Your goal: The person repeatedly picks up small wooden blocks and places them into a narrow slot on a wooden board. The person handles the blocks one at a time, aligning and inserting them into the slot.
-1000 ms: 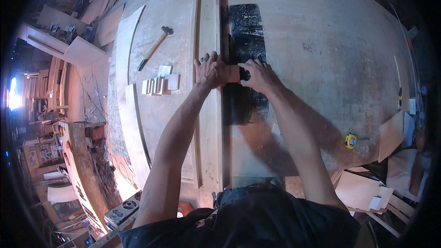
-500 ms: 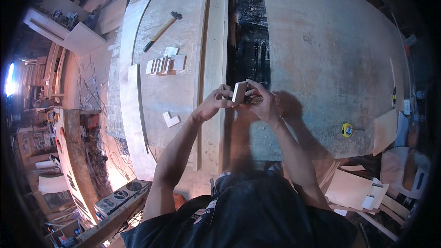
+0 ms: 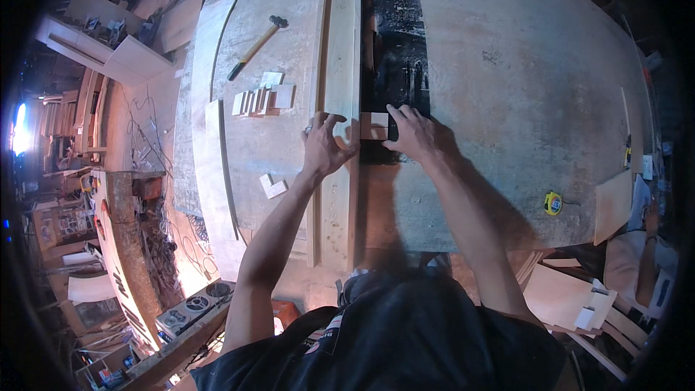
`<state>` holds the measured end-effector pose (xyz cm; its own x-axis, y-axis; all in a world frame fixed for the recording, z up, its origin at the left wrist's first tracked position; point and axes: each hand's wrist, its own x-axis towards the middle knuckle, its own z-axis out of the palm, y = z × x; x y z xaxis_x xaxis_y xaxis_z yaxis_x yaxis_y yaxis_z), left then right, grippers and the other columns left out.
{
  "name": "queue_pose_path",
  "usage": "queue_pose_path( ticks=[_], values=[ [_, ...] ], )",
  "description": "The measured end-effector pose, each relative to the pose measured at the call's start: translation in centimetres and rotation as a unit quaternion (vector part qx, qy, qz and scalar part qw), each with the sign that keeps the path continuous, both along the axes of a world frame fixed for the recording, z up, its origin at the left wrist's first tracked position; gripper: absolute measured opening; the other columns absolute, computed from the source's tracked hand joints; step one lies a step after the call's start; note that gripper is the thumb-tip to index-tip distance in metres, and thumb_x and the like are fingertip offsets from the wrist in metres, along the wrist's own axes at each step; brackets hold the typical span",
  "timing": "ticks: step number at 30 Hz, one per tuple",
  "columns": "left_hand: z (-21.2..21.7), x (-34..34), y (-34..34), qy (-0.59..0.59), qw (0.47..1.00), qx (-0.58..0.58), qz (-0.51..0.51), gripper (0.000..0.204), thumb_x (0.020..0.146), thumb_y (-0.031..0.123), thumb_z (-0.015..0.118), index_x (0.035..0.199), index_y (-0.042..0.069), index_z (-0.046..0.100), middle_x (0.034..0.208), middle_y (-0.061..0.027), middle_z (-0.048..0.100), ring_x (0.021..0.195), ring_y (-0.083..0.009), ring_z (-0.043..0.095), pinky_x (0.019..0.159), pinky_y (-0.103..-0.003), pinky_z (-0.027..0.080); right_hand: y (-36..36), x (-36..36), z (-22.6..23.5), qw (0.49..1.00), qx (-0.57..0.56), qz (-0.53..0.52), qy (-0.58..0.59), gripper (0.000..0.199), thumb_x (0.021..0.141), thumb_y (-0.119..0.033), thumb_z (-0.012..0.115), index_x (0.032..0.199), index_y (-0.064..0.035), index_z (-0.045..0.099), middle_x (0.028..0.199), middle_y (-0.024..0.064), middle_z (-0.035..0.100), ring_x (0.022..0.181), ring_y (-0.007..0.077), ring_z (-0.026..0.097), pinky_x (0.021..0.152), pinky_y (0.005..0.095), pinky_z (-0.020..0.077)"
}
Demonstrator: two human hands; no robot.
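A small pale wooden block [image 3: 375, 125] lies on the black strip [image 3: 398, 36], up against the long wooden beam [image 3: 339, 210]. A line across it may be a joint between two pieces. My right hand [image 3: 418, 136] has its thumb and index finger at the block's right-hand corners, gripping that end. My left hand [image 3: 326, 148] hovers over the beam with thumb and fingers curved apart, holding nothing. To its left are several small wood pieces [image 3: 255, 101] in a row and an L-shaped wood piece [image 3: 273, 186].
A hammer [image 3: 257, 49] lies beyond the pieces, near a long pale strip [image 3: 215, 166]. A yellow tape measure [image 3: 553, 203] sits right on the workbench [image 3: 499, 87]. Another person's arm [image 3: 648, 264] shows at the far right. A speaker-like box [image 3: 195, 305] stands lower left.
The wood held up between both hands is now down on the black strip against the beam. My left hand has let go and moved left. Another person's arm has appeared at the right.
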<state>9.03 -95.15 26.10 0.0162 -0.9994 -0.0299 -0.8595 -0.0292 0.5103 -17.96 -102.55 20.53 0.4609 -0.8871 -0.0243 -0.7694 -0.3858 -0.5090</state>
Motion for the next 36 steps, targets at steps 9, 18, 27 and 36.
queue_pose_path(
  ticks=[9,18,27,36],
  values=[
    [-0.6,-1.9,-4.3,-0.170,0.980,0.018,-0.101,0.101,0.069,0.045,0.102,0.158,0.023,0.060,0.150,-0.0104,0.054,0.146,-0.0336,0.052,0.113,-0.061,0.043,-1.2,-1.1,1.3,0.999,0.049,0.014,0.005,0.074,0.088,-0.036,0.095,0.155,-0.0205,0.070,0.144,0.0075,0.067,0.137,0.0304,0.066,0.116,0.0487,0.0573],
    [-2.4,-3.2,-8.2,-0.267,0.957,0.026,-0.108,0.068,0.067,0.038,0.097,0.131,0.021,0.081,0.140,-0.0088,0.056,0.139,-0.0296,0.053,0.106,-0.055,0.041,-2.3,-0.8,2.0,0.998,0.066,0.004,0.001,0.072,0.087,-0.035,0.094,0.154,-0.0199,0.071,0.144,0.0070,0.069,0.140,0.0311,0.064,0.123,0.0476,0.0519],
    [-1.3,-3.5,-12.1,-0.288,0.950,0.058,-0.105,0.056,0.065,0.039,0.096,0.118,0.024,0.086,0.139,-0.0070,0.059,0.141,-0.0295,0.054,0.107,-0.057,0.041,-5.0,-0.4,0.5,0.998,0.061,0.003,-0.012,0.072,0.092,-0.041,0.090,0.157,-0.0188,0.068,0.151,0.0096,0.069,0.148,0.0331,0.062,0.126,0.0510,0.0489],
    [-0.3,-3.1,-16.0,-0.275,0.954,0.033,-0.117,0.057,0.085,0.039,0.081,0.134,0.012,0.074,0.138,-0.0139,0.060,0.138,-0.0382,0.059,0.112,-0.063,0.044,-8.6,-0.1,1.6,0.997,0.075,-0.006,0.003,0.072,0.090,-0.040,0.091,0.155,-0.0190,0.069,0.141,0.0067,0.072,0.140,0.0301,0.065,0.121,0.0503,0.0523]
  ],
)
